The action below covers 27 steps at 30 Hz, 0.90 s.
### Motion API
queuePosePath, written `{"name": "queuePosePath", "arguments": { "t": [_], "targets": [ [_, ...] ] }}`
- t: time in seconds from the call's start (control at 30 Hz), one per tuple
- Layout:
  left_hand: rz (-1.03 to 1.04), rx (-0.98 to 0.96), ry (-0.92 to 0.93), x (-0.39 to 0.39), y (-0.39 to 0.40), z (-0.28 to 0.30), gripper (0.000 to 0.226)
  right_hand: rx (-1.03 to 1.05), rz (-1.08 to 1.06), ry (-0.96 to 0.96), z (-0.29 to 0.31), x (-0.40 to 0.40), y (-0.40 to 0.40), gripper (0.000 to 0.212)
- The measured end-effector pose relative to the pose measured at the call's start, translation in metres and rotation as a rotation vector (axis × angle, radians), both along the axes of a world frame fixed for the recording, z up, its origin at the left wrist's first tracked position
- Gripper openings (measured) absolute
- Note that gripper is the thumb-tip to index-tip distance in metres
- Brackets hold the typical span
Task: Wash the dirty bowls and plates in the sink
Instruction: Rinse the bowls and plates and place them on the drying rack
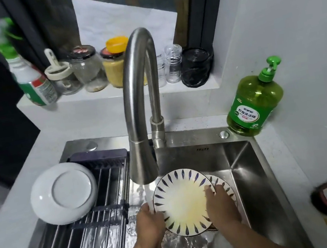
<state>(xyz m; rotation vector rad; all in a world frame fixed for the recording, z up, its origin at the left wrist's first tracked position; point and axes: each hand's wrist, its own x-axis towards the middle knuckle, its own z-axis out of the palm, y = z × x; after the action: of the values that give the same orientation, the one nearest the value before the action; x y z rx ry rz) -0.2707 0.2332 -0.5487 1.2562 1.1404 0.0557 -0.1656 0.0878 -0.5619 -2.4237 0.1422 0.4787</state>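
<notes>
My left hand (150, 218) grips the left rim of the patterned plate (182, 202), fingers curled round its edge; my right hand (220, 203) holds the right rim, fingertips lying on the plate's face. The plate sits tilted over the steel sink (252, 176), white with dark blue leaf strokes round the border and a yellowish film across its middle. Water (147, 192) runs from the faucet (142, 105) onto its left edge and pools, rippling, below my wrists. A second patterned plate (223, 185) lies just behind it, partly hidden. To the left, a white plate (63, 193) rests upside down on the dark drying rack (97, 201) spanning the sink. On the pale counter (284, 157) at the sink's far right corner stands a green detergent bottle (255, 103). Farther back, jars (87, 69) and a spray bottle (24, 71) line the window ledge (92, 98).
</notes>
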Motion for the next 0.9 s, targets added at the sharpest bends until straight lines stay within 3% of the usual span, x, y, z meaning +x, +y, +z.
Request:
{"name": "queuePosePath", "arguments": {
  "t": [0.2,0.3,0.33,0.4,0.5,0.6,0.73,0.9],
  "targets": [
    [0.033,-0.032,-0.067,-0.037,0.031,0.022,0.031,0.241,-0.015,0.08,0.018,-0.038,0.04,0.038],
    [0.046,-0.166,-0.098,-0.047,0.037,0.042,0.043,0.316,-0.076,0.119,0.023,-0.053,0.052,0.038],
    [0.052,-0.234,-0.111,-0.048,0.04,0.043,0.057,0.341,-0.088,0.125,0.026,-0.055,0.056,0.038],
    [0.093,-0.363,-0.181,-0.052,0.042,0.046,0.057,0.31,-0.059,0.079,0.031,-0.059,0.061,0.035],
    [0.137,-0.415,-0.221,-0.057,0.043,0.045,0.052,0.06,0.126,-0.164,0.041,-0.063,0.058,0.041],
    [0.12,-0.451,-0.274,-0.058,0.035,0.045,0.05,-0.19,0.505,-0.483,0.046,-0.07,0.057,0.054],
    [0.051,-0.532,-0.33,-0.058,0.025,0.044,0.061,-0.256,0.783,-0.342,0.05,-0.083,0.066,0.055],
    [-0.004,-0.593,-0.307,-0.061,0.022,0.042,0.076,-0.066,1.074,-0.16,0.07,-0.106,0.068,0.05]
  ]
}}
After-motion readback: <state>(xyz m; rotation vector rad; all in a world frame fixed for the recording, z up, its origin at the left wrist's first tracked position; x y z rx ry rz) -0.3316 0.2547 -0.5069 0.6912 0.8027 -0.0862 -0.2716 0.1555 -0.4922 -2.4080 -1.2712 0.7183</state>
